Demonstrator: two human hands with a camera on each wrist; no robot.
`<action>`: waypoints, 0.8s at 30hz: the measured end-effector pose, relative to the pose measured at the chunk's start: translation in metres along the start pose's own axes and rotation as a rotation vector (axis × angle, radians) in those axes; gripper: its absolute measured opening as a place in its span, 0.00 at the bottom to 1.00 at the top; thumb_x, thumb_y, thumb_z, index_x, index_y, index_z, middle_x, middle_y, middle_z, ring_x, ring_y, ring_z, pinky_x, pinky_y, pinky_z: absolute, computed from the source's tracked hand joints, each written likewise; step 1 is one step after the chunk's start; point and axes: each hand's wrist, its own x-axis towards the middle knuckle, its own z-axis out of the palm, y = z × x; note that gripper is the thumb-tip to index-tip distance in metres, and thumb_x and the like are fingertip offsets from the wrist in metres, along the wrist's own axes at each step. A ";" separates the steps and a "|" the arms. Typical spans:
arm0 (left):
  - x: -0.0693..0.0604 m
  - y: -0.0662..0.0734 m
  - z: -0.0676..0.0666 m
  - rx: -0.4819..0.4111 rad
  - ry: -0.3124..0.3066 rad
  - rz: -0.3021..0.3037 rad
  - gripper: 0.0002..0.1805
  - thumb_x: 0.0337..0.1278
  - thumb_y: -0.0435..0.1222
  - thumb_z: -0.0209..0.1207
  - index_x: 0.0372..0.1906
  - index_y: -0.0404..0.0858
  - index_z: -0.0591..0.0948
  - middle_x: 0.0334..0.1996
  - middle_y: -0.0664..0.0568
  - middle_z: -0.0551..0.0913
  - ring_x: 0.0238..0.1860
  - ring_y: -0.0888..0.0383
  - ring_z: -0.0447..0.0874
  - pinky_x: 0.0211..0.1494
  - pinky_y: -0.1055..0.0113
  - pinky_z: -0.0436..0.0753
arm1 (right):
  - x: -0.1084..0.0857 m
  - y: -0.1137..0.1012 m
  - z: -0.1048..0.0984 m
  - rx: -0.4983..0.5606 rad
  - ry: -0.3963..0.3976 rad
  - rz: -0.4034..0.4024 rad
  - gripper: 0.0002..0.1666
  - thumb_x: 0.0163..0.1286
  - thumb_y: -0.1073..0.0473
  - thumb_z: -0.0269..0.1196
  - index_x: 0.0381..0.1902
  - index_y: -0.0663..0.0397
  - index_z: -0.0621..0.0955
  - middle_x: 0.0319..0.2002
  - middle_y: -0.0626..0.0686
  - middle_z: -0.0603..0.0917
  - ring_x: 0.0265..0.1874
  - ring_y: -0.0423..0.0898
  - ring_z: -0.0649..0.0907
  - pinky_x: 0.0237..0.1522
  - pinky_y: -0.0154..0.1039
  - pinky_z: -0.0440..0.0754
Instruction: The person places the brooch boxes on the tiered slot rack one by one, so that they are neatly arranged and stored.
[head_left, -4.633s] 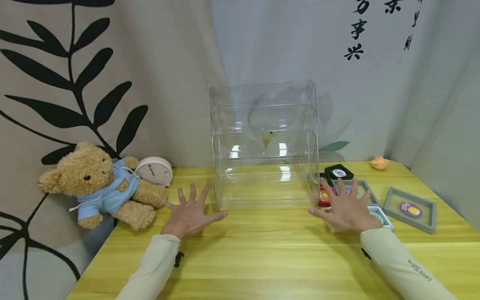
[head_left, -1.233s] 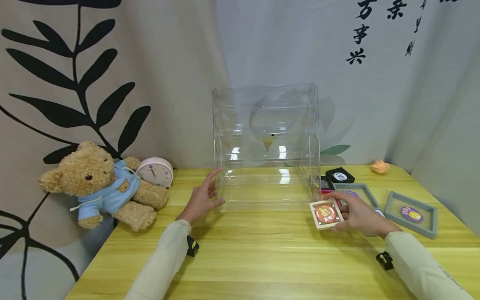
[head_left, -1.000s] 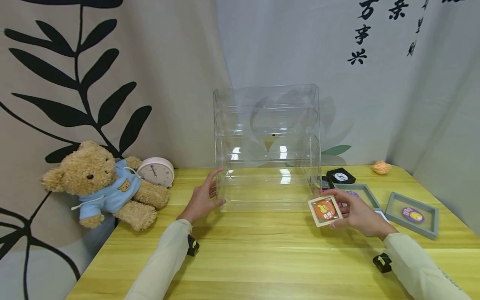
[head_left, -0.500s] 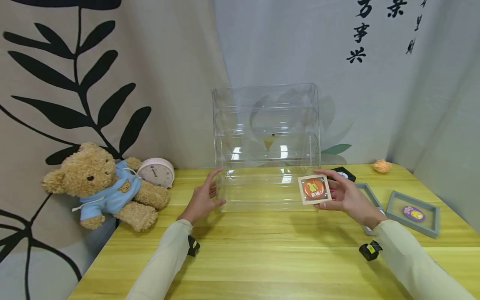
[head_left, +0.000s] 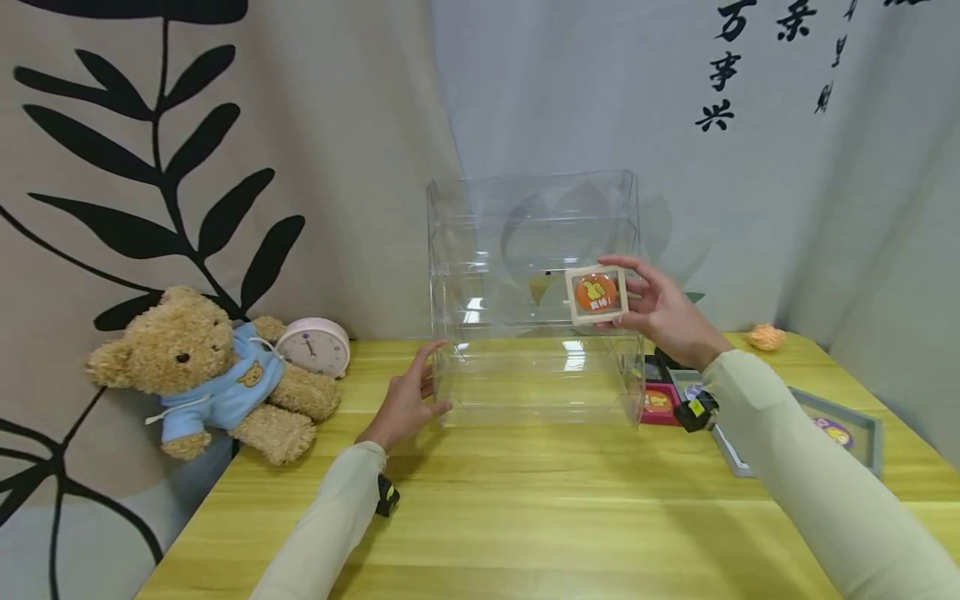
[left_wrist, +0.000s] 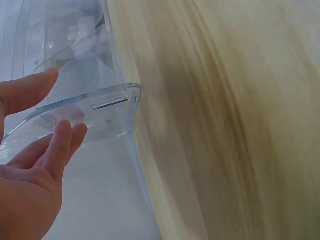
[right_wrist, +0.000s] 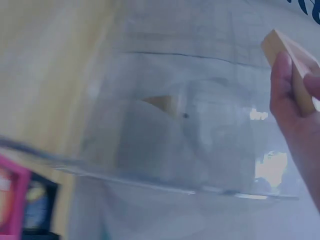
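My right hand (head_left: 663,317) pinches a small pale square display frame (head_left: 597,296) with a round orange thumbs-up badge inside. It holds the frame upright at the middle tiers of the clear tiered display rack (head_left: 528,367); I cannot tell whether they touch. In the right wrist view the frame (right_wrist: 276,44) appears edge-on. My left hand (head_left: 401,404) is at the rack's lower left side, index fingertip against it. In the left wrist view, thumb and fairly straight fingers lie on either side of the rack's side panel (left_wrist: 107,107), with a gap by the thumb.
Right of the rack lie a red frame (head_left: 658,404), dark frames and grey frames (head_left: 873,437) with badges, partly hidden by my right arm. A small orange lump (head_left: 767,337) is at the back right. A teddy bear (head_left: 217,375) and a pink clock (head_left: 315,346) are at left.
My right hand, open near the frames at first, has taken the pale frame and moved it left and up to the rack's middle. The left hand has come to the rack's side and stays.
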 end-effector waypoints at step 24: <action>0.002 0.002 0.009 -0.002 0.067 0.041 0.57 0.49 0.18 0.67 0.75 0.65 0.56 0.68 0.28 0.71 0.63 0.31 0.77 0.59 0.47 0.84 | 0.142 -0.076 0.016 -0.514 0.347 -0.128 0.49 0.58 0.87 0.53 0.72 0.43 0.69 0.69 0.56 0.70 0.64 0.53 0.73 0.54 0.46 0.86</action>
